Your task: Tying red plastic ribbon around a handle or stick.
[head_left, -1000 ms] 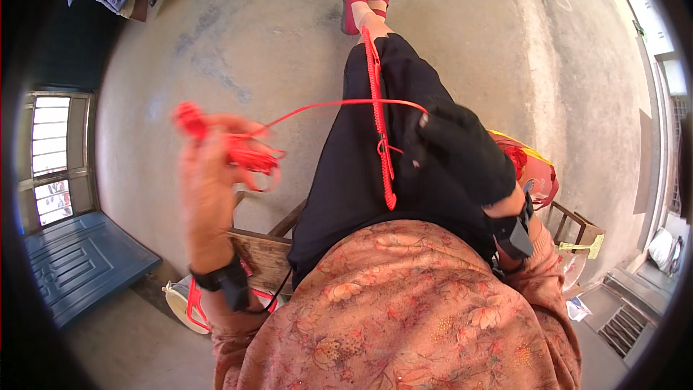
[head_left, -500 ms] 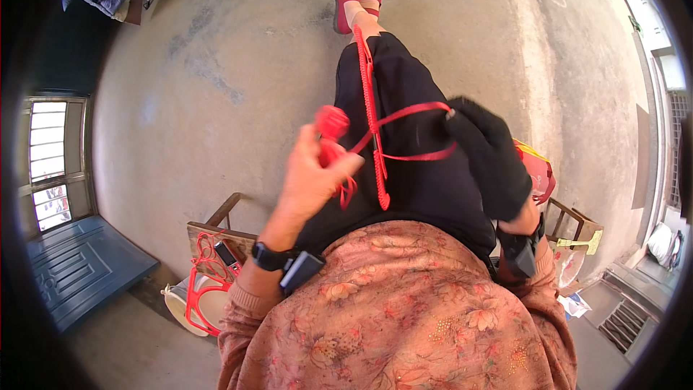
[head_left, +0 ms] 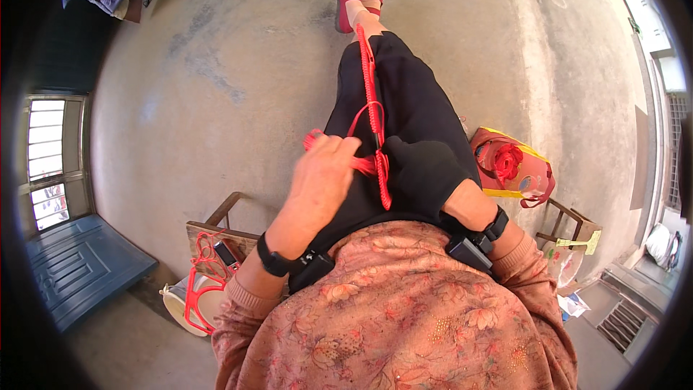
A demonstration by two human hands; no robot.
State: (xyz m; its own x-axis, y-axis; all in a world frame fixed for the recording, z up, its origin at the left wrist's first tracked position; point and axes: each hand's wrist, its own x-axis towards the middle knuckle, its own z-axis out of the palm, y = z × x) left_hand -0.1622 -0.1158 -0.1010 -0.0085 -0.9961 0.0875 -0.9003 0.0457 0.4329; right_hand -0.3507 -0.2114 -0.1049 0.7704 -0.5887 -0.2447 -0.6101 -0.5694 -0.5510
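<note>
A long, narrow piece wound with red flat cord (head_left: pixel 369 72) lies lengthwise along my dark trousers, from the shins to the lap. My bare left hand (head_left: pixel 321 177) is closed around a bundle of red cord (head_left: pixel 363 165), just left of the wound piece. From the bundle, a thin loop of cord arches over the piece and comes down near its lower part. My right hand (head_left: pixel 426 170), in a black glove, is closed against the right side of that lower part. Its fingertips blend into the dark trousers, so what they pinch is hidden.
Right of my legs stands a red and yellow bag (head_left: pixel 530 173) with a red cord coil (head_left: pixel 508 161) in it. On my left, a wooden stool (head_left: pixel 216 231) holds red cord and a small dark device, beside a white bucket (head_left: pixel 177 310) and a red frame (head_left: pixel 191 300).
My right hand has come down and left from the raised cord to the wound piece, uncovering the bag. The cord loop has become smaller. My left hand still holds the bundle, turned knuckles up.
</note>
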